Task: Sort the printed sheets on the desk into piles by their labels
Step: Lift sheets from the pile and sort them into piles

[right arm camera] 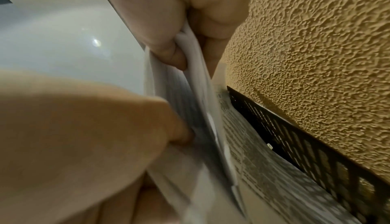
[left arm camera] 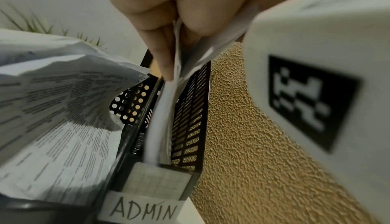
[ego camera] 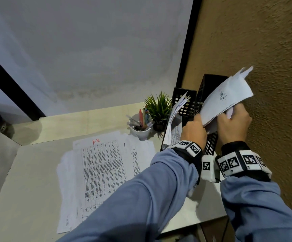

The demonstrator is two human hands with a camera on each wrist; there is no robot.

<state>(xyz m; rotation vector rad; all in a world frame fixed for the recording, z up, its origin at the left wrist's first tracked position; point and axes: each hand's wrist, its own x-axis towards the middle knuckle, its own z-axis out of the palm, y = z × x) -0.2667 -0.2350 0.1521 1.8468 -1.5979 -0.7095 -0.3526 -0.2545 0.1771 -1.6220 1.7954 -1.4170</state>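
Note:
Both hands hold one bundle of printed sheets (ego camera: 226,100) upright over a black mesh file holder (ego camera: 210,88) against the right wall. My left hand (ego camera: 195,130) pinches the bundle (left arm camera: 168,110) at its lower left edge, and my right hand (ego camera: 232,124) grips the bundle (right arm camera: 196,80) at its lower right. In the left wrist view the sheets' lower edge stands inside the holder (left arm camera: 190,119), whose front carries a label reading ADMIN (left arm camera: 143,209). A spread pile of printed sheets (ego camera: 103,172), the top one marked H.R in red, lies flat on the desk.
A second black holder (ego camera: 183,105) full of printed sheets stands left of the ADMIN one. A white cup of pens (ego camera: 140,123) and a small potted plant (ego camera: 159,109) sit behind the flat pile. The rough tan wall (ego camera: 272,49) is close on the right.

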